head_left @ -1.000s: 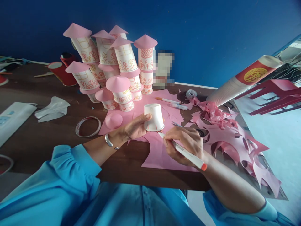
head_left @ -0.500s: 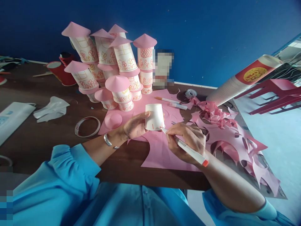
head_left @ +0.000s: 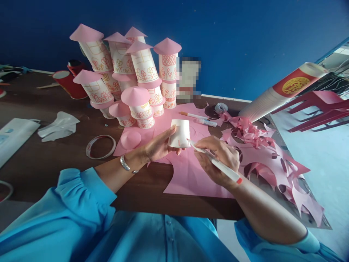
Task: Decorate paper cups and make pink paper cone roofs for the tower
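Observation:
A white paper cup (head_left: 181, 131), upside down and slightly tilted, is held in my left hand (head_left: 160, 145), thumb on its side and fingers beneath. A short red mark shows low on the cup. My right hand (head_left: 218, 160) grips a white marker (head_left: 223, 170) with a red end, its tip at the cup's right side near the rim. Below both hands lies a pink paper sheet (head_left: 188, 176). Behind them, decorated cups (head_left: 144, 67) with red and yellow drawings stand stacked under pink cone roofs.
Pink paper scraps (head_left: 261, 153) cover the right side, near a tall leaning cup stack (head_left: 283, 91). Behind my hands lie an orange-capped marker (head_left: 191, 115), another marker (head_left: 206, 122) and a tape roll (head_left: 221, 107). A larger tape roll (head_left: 100, 147) and clear plastic (head_left: 60, 126) lie left.
The cup has turned and tipped slightly in my left hand, and its red mark has shifted. My right hand and the marker have moved slightly right and up.

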Demonstrator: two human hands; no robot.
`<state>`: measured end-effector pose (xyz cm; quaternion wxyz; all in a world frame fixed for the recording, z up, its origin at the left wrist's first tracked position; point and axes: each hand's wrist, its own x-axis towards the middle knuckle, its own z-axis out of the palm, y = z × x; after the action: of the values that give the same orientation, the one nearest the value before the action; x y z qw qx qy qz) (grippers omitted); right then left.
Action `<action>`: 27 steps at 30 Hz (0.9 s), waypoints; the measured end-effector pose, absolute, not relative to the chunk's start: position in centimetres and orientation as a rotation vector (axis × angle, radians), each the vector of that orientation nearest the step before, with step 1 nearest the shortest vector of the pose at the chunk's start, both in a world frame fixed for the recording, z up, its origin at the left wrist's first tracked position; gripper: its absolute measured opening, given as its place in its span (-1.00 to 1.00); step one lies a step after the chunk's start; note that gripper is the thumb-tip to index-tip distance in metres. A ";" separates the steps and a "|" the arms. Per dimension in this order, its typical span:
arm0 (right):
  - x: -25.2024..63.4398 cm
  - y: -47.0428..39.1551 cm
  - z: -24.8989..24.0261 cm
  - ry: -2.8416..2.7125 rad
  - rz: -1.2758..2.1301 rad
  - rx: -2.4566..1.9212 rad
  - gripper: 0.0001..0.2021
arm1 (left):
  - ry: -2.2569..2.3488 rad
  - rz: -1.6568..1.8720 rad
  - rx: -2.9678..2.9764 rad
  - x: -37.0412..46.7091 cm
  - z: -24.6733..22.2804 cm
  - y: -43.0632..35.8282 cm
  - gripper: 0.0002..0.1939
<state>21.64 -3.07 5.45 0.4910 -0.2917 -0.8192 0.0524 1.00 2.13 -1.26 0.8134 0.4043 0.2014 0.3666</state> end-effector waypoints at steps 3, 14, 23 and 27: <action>21.8 -2.6 5.0 -1.960 0.204 -0.700 -0.86 | 0.435 0.791 0.863 1.1 -1.3 2.1 -0.41; 22.0 -2.5 2.2 -2.069 -0.302 -0.684 -0.69 | 0.437 0.803 0.935 0.9 -0.5 1.8 -0.41; 22.1 -2.2 3.3 -2.037 -0.269 -0.636 -0.72 | 0.414 0.729 1.156 0.7 1.4 1.6 -0.48; 21.9 -2.8 4.7 -1.925 -0.002 -0.717 -0.73 | 0.448 0.749 1.158 0.7 1.3 1.5 -0.43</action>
<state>21.93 -2.83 4.65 0.5173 -0.2987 -0.8020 -0.0008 0.75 1.50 1.32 0.7486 0.5296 0.2048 0.3424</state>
